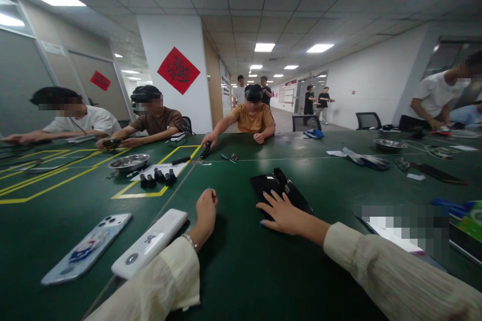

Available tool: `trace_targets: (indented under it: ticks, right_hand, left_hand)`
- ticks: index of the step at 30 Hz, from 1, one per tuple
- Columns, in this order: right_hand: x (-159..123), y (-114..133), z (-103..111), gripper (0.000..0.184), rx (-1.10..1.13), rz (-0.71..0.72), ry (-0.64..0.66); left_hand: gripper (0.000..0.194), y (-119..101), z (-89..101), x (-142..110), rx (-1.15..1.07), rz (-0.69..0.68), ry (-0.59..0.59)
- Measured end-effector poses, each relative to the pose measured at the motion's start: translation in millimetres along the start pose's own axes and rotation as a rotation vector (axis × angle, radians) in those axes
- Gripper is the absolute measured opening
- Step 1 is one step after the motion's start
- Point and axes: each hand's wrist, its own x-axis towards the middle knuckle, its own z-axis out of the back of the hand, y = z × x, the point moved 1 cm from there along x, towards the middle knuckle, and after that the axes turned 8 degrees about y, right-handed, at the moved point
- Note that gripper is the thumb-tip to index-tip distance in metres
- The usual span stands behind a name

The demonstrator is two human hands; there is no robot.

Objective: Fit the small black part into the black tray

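My right hand (280, 214) lies with spread fingers on a glossy black flat panel (261, 184), covering its near part. A black raised piece (279, 176), perhaps a stand or bracket, sits on the panel just beyond my fingertips. My left hand (206, 213) rests on its side on the green table, its fingers curled in; nothing shows in it, though the palm is turned away. Left of that wrist lies a white oblong device (150, 243) with a round button. Beside the device is a phone in a printed case (88, 248).
Black cylindrical parts (158, 178) stand near a metal bowl (129, 162) at left. Across the table, a person's hand (211, 143) holds a black tool. Gloves (365, 159), a second bowl (390, 145) and papers (391, 235) lie to the right. Other people sit at left.
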Motion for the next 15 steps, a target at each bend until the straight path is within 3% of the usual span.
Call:
trace_targets:
  ticks: [5,10,15]
  right_hand:
    - [1,-50,9,0.072,-0.018,-0.115,0.0]
    - [-1,-105,20,0.064,0.07,-0.396,0.046]
    - [-23,-151,27,0.055,0.063,-0.513,-0.066]
  left_hand:
    - [0.02,0,-2.2,0,-0.009,0.015,0.028]
    - [0.022,0,0.1,2,0.035,-0.019,0.063]
    - [0.023,5,3.0,6,0.057,-0.063,0.041]
